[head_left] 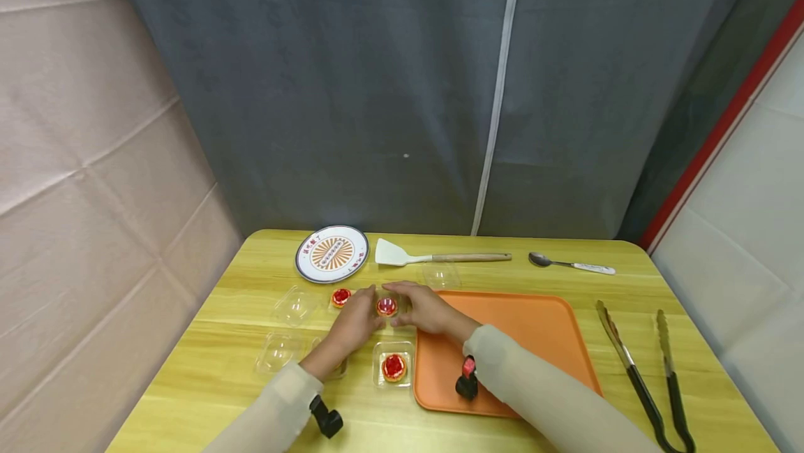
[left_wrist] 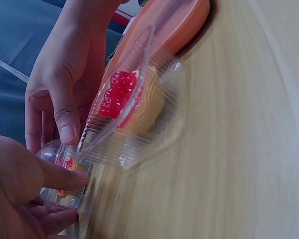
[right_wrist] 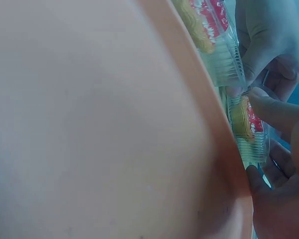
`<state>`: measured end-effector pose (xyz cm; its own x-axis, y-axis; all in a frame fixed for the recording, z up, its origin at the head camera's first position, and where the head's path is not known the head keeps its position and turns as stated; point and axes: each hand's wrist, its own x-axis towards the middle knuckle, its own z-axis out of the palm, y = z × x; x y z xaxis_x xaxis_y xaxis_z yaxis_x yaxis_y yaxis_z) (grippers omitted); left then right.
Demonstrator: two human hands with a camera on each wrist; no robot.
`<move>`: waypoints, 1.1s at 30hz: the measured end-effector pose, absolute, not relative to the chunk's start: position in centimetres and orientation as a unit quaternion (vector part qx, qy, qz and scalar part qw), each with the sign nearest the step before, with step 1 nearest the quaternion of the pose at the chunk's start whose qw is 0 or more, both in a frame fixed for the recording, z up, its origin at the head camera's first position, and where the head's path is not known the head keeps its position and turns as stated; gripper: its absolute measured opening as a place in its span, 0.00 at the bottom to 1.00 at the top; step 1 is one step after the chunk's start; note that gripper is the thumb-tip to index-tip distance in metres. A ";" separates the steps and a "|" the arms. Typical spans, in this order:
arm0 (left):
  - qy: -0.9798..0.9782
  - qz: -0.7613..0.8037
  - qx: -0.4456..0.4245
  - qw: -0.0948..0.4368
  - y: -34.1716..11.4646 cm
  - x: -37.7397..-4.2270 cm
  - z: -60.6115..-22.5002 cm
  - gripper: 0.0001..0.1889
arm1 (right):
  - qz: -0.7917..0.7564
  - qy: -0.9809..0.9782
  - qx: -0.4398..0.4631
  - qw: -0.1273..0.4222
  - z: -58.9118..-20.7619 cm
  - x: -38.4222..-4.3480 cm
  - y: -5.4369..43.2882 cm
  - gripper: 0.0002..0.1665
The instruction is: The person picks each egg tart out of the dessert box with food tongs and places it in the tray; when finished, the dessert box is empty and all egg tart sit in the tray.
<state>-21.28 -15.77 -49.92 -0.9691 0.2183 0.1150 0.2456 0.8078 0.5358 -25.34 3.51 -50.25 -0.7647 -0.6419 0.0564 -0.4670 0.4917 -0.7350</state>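
Note:
Both hands are at a small clear plastic box (left_wrist: 67, 191) with a red-topped tart (head_left: 386, 306) inside; its domed lid is over the tart. My left hand (head_left: 353, 324) holds the box from the left, thumb and fingers curled at its edge. From the other side my right hand (head_left: 430, 310) grips it, with thumb and fingers on the rim. Nearer me, an open plastic box (head_left: 380, 377) bears another red-topped tart (head_left: 393, 368). A third tart (head_left: 341, 297) sits just beyond the left hand, its box partly hidden.
An orange tray (head_left: 521, 348) lies under the right forearm. Open clear lids (head_left: 279, 352) are at the left. At the back are a patterned plate (head_left: 331, 254), a white spatula (head_left: 392, 254) and a spoon (head_left: 571, 264). Black-handled tongs (head_left: 641, 390) lie on the right.

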 end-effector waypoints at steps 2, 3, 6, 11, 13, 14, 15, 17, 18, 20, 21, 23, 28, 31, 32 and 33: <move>-0.950 -0.289 -0.118 0.022 -15.8 -21.3 -50.0 0.42 | -0.390 0.855 -0.322 0.114 -50.3 -25.4 3.5 0.44; -0.950 -0.291 -0.116 0.020 -15.8 -21.3 -50.0 0.42 | -0.392 0.854 -0.321 0.114 -50.3 -25.4 3.5 0.44; -0.947 -0.301 -0.108 0.014 -15.8 -21.3 -50.0 0.43 | -0.393 0.854 -0.321 0.115 -50.3 -25.4 3.5 0.44; -0.937 -0.335 -0.099 0.003 -16.0 -21.6 -50.3 0.43 | -0.394 0.854 -0.321 0.111 -50.3 -25.3 3.5 0.44; -0.929 -0.355 -0.099 -0.006 -16.0 -21.8 -50.4 0.44 | -0.398 0.852 -0.321 0.109 -50.3 -25.3 3.5 0.44; -0.925 -0.368 -0.095 -0.012 -16.1 -21.8 -50.4 0.44 | -0.400 0.852 -0.320 0.109 -50.3 -25.3 3.5 0.45; -0.920 -0.380 -0.092 -0.019 -16.1 -21.9 -50.4 0.44 | -0.403 0.851 -0.320 0.109 -50.3 -25.3 3.5 0.45; -0.908 -0.408 -0.084 -0.036 -16.2 -21.9 -50.3 0.45 | -0.406 0.849 -0.319 0.110 -50.3 -25.3 3.6 0.45; -0.902 -0.422 -0.078 -0.046 -16.2 -21.9 -50.2 0.46 | -0.407 0.849 -0.318 0.111 -50.3 -25.3 3.6 0.45; -0.891 -0.444 -0.067 -0.063 -16.2 -21.8 -49.9 0.46 | -0.406 0.850 -0.316 0.113 -50.3 -25.3 3.6 0.45; -0.888 -0.450 -0.066 -0.069 -16.2 -21.8 -49.8 0.46 | -0.404 0.851 -0.315 0.114 -50.3 -25.3 3.6 0.45; -0.883 -0.458 -0.061 -0.079 -16.2 -21.7 -49.6 0.46 | -0.402 0.853 -0.312 0.119 -50.2 -25.3 3.6 0.45; -0.885 -0.457 -0.055 -0.077 -16.2 -21.8 -49.4 0.44 | -0.405 0.855 -0.298 0.132 -50.0 -25.2 3.7 0.46; -0.884 -0.460 -0.053 -0.070 -16.1 -21.9 -49.4 0.43 | -0.405 0.856 -0.293 0.133 -50.0 -25.3 3.7 0.46; -0.882 -0.463 -0.050 -0.070 -16.1 -21.9 -49.4 0.44 | -0.406 0.856 -0.291 0.133 -50.0 -25.3 3.7 0.46; -0.881 -0.465 -0.049 -0.070 -16.1 -21.9 -49.4 0.44 | -0.406 0.856 -0.291 0.133 -50.0 -25.3 3.6 0.46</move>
